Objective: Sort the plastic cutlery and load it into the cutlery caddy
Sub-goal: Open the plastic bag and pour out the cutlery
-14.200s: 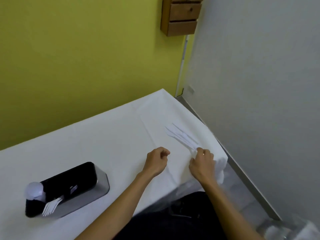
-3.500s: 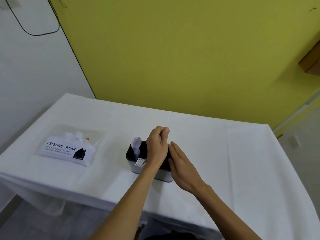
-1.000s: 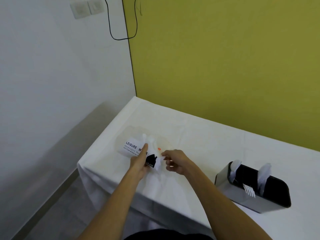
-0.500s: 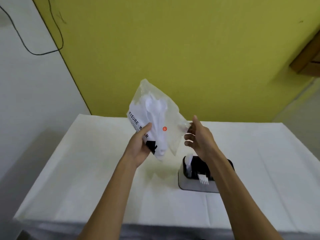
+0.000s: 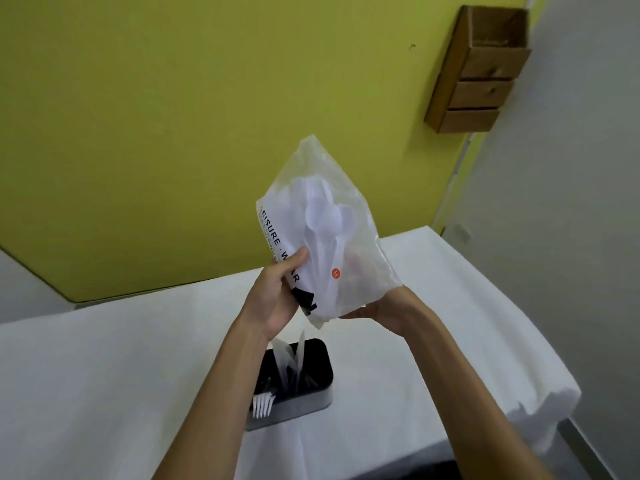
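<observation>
Presently both hands hold a clear plastic bag [image 5: 332,233] of white plastic spoons [image 5: 323,216] up in the air, directly above the cutlery caddy [image 5: 294,382]. The left hand [image 5: 277,296] grips the bag's left edge, thumb pressed over the printed label, so the bag stands upright with the spoon bowls at the top. The right hand [image 5: 377,308] cups the bag's lower right corner from beneath; its fingers are hidden behind the plastic, so I cannot tell how tightly they close. Holding it over the caddy likely keeps the spoons close to their drop point once the bag is opened. The black caddy sits on the white-covered bench [image 5: 104,375], near its front edge, already holding knives [image 5: 294,358] standing upright and forks [image 5: 262,405] at its near end.
</observation>
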Demonstrator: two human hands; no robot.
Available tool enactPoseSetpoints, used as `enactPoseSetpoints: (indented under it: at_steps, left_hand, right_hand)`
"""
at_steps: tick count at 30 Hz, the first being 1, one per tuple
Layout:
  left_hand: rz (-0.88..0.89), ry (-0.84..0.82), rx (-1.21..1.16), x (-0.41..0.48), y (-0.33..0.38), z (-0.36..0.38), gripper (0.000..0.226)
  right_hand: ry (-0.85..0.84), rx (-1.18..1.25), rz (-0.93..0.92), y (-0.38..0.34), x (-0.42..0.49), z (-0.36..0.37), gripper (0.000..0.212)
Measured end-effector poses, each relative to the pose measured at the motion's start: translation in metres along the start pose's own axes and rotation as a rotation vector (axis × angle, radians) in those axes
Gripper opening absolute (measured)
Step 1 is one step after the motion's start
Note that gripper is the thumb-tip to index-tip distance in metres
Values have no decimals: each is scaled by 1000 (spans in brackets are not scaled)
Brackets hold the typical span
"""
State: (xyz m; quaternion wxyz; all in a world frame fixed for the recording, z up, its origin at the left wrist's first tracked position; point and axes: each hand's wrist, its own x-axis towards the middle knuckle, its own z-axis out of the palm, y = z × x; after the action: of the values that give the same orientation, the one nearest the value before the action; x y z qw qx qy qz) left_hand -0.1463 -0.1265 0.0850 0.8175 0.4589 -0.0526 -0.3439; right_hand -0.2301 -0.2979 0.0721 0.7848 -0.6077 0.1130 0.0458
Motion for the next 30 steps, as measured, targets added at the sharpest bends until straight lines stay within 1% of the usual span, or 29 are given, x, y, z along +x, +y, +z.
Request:
enactPoseSetpoints:
  at_steps: [2, 4, 7, 9, 10, 13, 15, 17, 18, 20, 22, 24, 26, 28, 30]
  left_hand:
    - [-21, -10, -18, 13, -8, 19, 42]
    - [-54, -6, -47, 26, -22, 33, 42]
    - [-122, 47, -73, 44, -53, 46, 44]
    - [-176, 93, -95, 52, -76, 50, 46]
    - [-211, 123, -93, 56, -86, 50, 45]
    - [-314, 243, -63, 65, -116, 47, 40]
    - [-386, 335, 1, 72, -133, 38, 47]
    - [-449, 450, 155, 80, -151, 26, 55]
    - [-456, 538, 259, 83, -158, 23, 50]
    - [-417, 681, 446, 85, -171, 22, 40]
    - [-380, 745, 616, 87, -185, 18, 38]
    - [-355, 783, 691, 90, -195, 18, 33]
    - [-327, 805, 788, 93, -199, 18, 39]
    - [-282, 853, 1012, 97, -202, 18, 53]
    - [-157, 865, 1189, 99, -205, 25, 67]
  right_hand:
    - [19, -1, -12, -3, -3, -24, 34]
    - [26, -3, 22, 1, -4, -47, 36]
    - [46, -43, 100, 14, -4, -83, 17]
    - [148, -143, 158, 30, -3, -110, 9]
    - [183, -210, 198, 36, -2, -122, 9]
    - [283, -374, 313, 52, -9, -156, 13]
    - [381, -407, 326, 64, -17, -178, 16]
    - [512, -466, 306, 80, -25, -203, 19]
    - [581, -495, 287, 88, -29, -213, 21]
    - [684, -520, 268, 98, -38, -229, 20]
    - [699, -545, 271, 105, -45, -236, 15]
    - [672, -572, 308, 113, -50, -239, 12]
    - [666, -563, 342, 119, -53, -240, 15]
    - [682, -545, 364, 126, -56, -242, 20]
    - [708, -524, 379, 129, -61, -243, 21]
